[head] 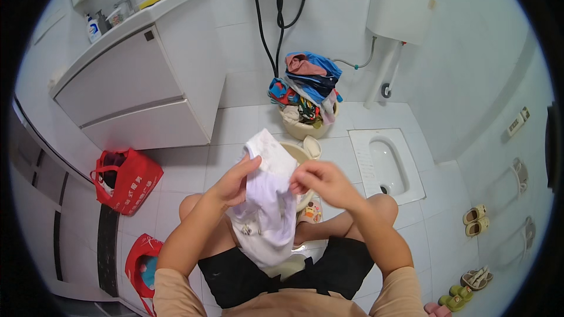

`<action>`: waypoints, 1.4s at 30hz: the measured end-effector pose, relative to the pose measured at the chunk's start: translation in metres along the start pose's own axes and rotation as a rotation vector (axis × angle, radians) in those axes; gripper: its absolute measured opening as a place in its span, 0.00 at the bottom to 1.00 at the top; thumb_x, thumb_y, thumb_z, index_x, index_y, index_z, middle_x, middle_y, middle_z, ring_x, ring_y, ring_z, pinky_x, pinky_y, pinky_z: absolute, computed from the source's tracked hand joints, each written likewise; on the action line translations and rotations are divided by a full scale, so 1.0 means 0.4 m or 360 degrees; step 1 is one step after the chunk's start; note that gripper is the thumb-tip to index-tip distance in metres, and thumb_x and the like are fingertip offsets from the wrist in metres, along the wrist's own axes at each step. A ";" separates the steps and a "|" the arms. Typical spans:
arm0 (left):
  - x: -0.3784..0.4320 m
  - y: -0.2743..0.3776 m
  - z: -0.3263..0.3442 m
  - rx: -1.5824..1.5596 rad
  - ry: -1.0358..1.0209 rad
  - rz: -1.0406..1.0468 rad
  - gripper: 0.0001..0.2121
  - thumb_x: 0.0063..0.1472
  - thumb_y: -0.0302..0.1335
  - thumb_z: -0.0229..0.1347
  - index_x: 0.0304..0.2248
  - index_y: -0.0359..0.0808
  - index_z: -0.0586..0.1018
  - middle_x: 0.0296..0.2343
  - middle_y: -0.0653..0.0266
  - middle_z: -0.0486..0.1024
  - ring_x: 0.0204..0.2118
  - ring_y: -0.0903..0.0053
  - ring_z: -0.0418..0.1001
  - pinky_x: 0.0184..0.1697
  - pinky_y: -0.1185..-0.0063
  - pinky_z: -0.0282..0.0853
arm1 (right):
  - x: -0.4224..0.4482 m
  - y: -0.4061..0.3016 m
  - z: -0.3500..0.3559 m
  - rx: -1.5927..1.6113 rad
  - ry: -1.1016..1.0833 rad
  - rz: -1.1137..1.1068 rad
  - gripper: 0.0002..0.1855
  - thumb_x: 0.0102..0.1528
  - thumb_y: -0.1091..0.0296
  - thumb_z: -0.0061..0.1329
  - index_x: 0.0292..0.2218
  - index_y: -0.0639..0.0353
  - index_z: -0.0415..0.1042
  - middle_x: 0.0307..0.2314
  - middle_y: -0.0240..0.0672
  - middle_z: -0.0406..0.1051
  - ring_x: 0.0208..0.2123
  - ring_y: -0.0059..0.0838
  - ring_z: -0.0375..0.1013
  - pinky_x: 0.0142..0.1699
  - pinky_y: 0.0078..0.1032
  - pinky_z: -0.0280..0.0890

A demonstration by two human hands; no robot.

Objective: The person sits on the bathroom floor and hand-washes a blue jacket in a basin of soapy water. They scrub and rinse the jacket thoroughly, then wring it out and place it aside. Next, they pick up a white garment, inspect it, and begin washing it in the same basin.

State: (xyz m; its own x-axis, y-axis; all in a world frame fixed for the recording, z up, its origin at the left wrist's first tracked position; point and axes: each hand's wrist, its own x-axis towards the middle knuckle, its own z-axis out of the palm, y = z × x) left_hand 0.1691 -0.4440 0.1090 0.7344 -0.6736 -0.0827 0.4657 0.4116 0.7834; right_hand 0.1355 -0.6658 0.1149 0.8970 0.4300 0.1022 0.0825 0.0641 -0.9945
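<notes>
A white and pale lavender garment hangs in front of me, draped down between my knees. My left hand grips its left side, with the thumb lying on the cloth. At its right edge, my right hand has its fingers curled in and pinches the fabric. Behind the garment stands a cream plastic basin, mostly hidden by cloth and hands. A small cream scoop-like thing rests by the basin's far rim.
A cream tub heaped with mixed clothes stands against the far wall. A squat toilet is set in the floor at right. Red bags lie left, below a white vanity cabinet. Several slippers line the right side.
</notes>
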 end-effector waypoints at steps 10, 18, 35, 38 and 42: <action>0.035 -0.113 0.140 0.0145 -0.0035 0.0075 0.32 0.57 0.32 0.49 0.55 0.39 0.45 0.50 0.61 0.55 0.52 0.71 0.58 0.53 0.73 0.55 | 0.086 0.270 0.055 -0.0665 0.0162 -0.0343 0.33 0.51 0.59 0.44 0.55 0.58 0.49 0.53 0.41 0.49 0.56 0.36 0.47 0.60 0.26 0.40; 0.032 -0.013 0.024 0.0349 0.0479 0.0323 0.31 0.56 0.32 0.49 0.54 0.39 0.46 0.48 0.60 0.57 0.47 0.72 0.63 0.43 0.74 0.66 | 0.020 0.146 -0.053 0.0615 -0.0088 0.0296 0.26 0.56 0.58 0.37 0.52 0.62 0.54 0.50 0.39 0.57 0.51 0.32 0.58 0.56 0.27 0.49; -0.003 0.046 -0.033 0.2940 0.0026 0.0453 0.08 0.51 0.32 0.52 0.27 0.35 0.74 0.24 0.57 0.71 0.29 0.61 0.69 0.30 0.69 0.63 | -0.019 0.001 -0.337 -0.0216 0.1155 -0.0031 0.10 0.47 0.68 0.50 0.31 0.56 0.63 0.19 0.24 0.65 0.19 0.11 0.61 0.23 0.10 0.54; -0.003 0.063 -0.017 0.2993 0.0177 0.0706 0.06 0.50 0.29 0.52 0.25 0.35 0.73 0.22 0.58 0.70 0.28 0.63 0.69 0.28 0.70 0.64 | -0.015 0.013 -0.329 -0.0248 0.1224 0.0028 0.14 0.46 0.68 0.51 0.35 0.58 0.64 0.20 0.26 0.65 0.22 0.14 0.63 0.26 0.12 0.56; -0.007 0.077 -0.010 0.3120 0.0372 0.0821 0.08 0.49 0.28 0.54 0.29 0.36 0.72 0.22 0.60 0.69 0.26 0.62 0.68 0.27 0.71 0.64 | -0.019 0.041 -0.348 -0.0574 0.0945 0.0095 0.16 0.46 0.70 0.50 0.39 0.58 0.66 0.21 0.27 0.66 0.22 0.14 0.62 0.25 0.14 0.56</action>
State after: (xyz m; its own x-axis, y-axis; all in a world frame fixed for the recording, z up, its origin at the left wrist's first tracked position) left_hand 0.1833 -0.4269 0.1308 0.7078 -0.5937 0.3828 -0.6939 -0.6858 0.2193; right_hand 0.1905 -0.7935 0.0947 0.9816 -0.1483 0.1201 0.0726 -0.2919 -0.9537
